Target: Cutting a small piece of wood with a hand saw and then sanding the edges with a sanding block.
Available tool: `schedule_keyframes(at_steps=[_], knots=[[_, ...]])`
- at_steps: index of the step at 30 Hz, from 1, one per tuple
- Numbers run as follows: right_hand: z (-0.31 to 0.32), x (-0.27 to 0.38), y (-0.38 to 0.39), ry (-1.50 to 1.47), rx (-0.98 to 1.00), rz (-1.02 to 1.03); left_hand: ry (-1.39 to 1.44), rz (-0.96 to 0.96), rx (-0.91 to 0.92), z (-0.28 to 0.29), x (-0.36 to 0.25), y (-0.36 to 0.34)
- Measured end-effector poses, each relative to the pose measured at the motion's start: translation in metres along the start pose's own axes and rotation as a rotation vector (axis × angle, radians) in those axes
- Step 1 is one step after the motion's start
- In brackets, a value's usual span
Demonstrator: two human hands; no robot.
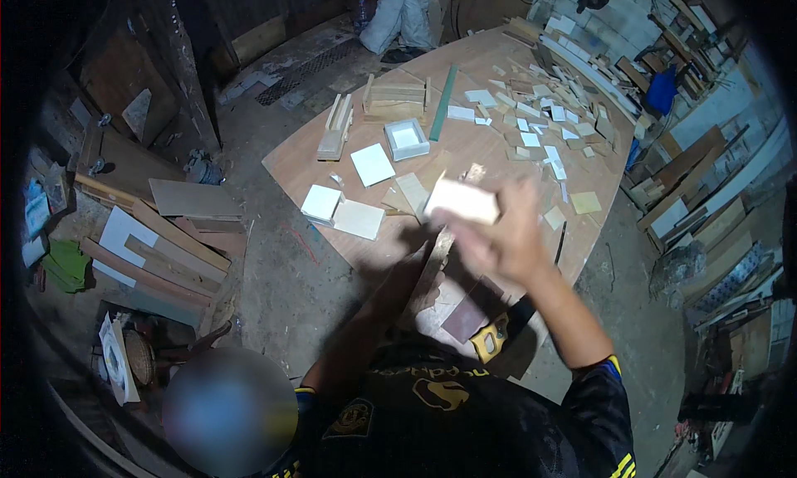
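Note:
My right hand (506, 241) is raised over the near edge of a plywood table top (290, 158) and grips a small white rectangular block (462, 201); the hand is motion-blurred. My left forearm lies in deep shadow, and my left hand (418, 262) sits at the table's near edge beside a pale wooden strip (433, 270). Its fingers are too dark to read. Just beyond the hands lie white square panels (372, 163), (320, 202), (359, 219) and a thin tan piece (413, 192).
Further back on the table are a small white-lined open box (407, 139), a stack of wooden frames (395, 98), a green strip (442, 104) and several scattered offcuts (540, 117). Boards lie on the floor at left (162, 246). Timber leans at right (697, 196). A yellow-black tool (490, 338) is at my waist.

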State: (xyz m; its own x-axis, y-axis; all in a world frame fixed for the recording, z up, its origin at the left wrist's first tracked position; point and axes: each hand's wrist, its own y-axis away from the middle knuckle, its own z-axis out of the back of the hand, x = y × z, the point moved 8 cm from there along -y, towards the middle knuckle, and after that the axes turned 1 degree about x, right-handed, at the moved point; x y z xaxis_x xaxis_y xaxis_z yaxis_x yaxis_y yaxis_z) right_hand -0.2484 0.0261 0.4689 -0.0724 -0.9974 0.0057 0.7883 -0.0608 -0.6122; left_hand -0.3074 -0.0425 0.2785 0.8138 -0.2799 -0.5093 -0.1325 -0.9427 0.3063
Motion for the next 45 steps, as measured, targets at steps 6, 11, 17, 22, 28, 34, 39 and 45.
schedule_keyframes(at_steps=[6, 11, 17, 22, 28, 34, 39, 45], knots=[[-0.018, 0.065, 0.019, -0.430, 0.100, -0.075, 0.052, 0.012, -0.025, 0.001, 0.007, 0.017], [0.014, 0.000, -0.014, -0.078, -0.093, -0.024, -0.007, -0.043, 0.071, -0.013, -0.002, 0.019], [-0.017, 0.040, 0.011, -0.508, 0.135, -0.205, 0.111, -0.083, 0.120, 0.023, 0.018, 0.003], [0.020, -0.055, -0.002, -0.204, -0.181, -0.261, 0.359, -0.045, 0.409, -0.001, 0.022, 0.019], [-0.016, -0.083, 0.092, -1.194, -0.366, -0.845, 0.207, -0.178, 0.072, 0.027, 0.015, 0.030], [-0.068, -0.018, 0.144, -1.729, -0.391, -1.154, -0.491, -0.497, -0.459, 0.128, 0.002, 0.032], [-0.047, 0.001, 0.149, -1.496, -0.409, -1.016, -0.213, -0.227, -0.476, 0.055, -0.009, 0.045], [-0.016, 0.000, 0.135, -1.365, -0.550, -1.008, 0.027, -0.082, -0.259, 0.051, 0.006, 0.025]])
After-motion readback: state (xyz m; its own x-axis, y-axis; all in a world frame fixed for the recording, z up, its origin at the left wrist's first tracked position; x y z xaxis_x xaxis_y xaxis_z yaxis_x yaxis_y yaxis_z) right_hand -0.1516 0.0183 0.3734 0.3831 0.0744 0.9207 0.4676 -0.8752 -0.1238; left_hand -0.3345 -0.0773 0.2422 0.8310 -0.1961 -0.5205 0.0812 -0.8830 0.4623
